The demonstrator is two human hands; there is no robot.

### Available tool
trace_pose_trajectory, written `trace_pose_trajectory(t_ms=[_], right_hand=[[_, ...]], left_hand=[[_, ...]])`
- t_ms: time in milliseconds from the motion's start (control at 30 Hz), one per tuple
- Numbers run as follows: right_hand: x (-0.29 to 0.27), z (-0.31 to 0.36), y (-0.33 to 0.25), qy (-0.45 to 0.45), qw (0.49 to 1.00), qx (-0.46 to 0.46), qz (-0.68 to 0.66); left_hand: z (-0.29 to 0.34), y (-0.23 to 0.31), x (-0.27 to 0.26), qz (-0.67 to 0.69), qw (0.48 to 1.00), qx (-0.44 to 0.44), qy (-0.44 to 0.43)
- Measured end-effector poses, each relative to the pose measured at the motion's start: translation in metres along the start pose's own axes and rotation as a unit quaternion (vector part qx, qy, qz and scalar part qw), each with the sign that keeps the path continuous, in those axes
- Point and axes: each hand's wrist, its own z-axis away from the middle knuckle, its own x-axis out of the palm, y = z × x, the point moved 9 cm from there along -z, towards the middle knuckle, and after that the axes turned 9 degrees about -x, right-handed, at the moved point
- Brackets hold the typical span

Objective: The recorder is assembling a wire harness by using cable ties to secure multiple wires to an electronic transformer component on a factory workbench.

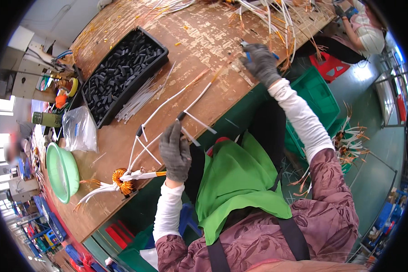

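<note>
On the worn wooden table, my left hand (174,152), in a grey glove, closes on a white-sleeved wire beside a short black sleeve (181,116). Another black sleeve (139,131) sits on a neighbouring white wire. These wires run from a copper-wound ring coil (123,181) at the table's near edge, and their far ends show bare copper strands (218,72). My right hand (261,63), also gloved, grips blue-handled pliers (275,56) farther off to the right. Only the metal tip and part of the handles show; the palm hides the rest.
A black tray (164,53) full of short black sleeves stands behind the wires, with thin white tubes (136,100) alongside. Left are a clear plastic bag (79,129) and a green basin (72,165). More wires (281,22) lie at the far edge. Green crates (319,93) stand right; a co-worker (365,29) sits beyond.
</note>
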Motion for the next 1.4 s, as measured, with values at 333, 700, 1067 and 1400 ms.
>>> trace_pose_trajectory(t_ms=[333, 700, 1067, 1400], right_hand=[[0.002, 0.008, 0.030, -0.200, 0.965, 0.055, 0.160], [-0.051, 0.051, 0.027, -0.106, 0.833, 0.271, -0.471], [-0.059, -0.025, -0.157, -0.032, 0.920, -0.224, -0.320], [-0.002, 0.022, -0.117, 0.103, 0.947, -0.165, -0.257]], left_hand=[[0.030, -0.022, -0.012, -0.112, 0.992, -0.049, 0.027], [-0.039, -0.043, 0.048, -0.069, 0.995, -0.067, 0.003], [-0.044, -0.095, 0.057, 0.345, 0.867, -0.352, -0.075], [-0.045, -0.100, 0.057, 0.353, 0.858, -0.363, -0.085]])
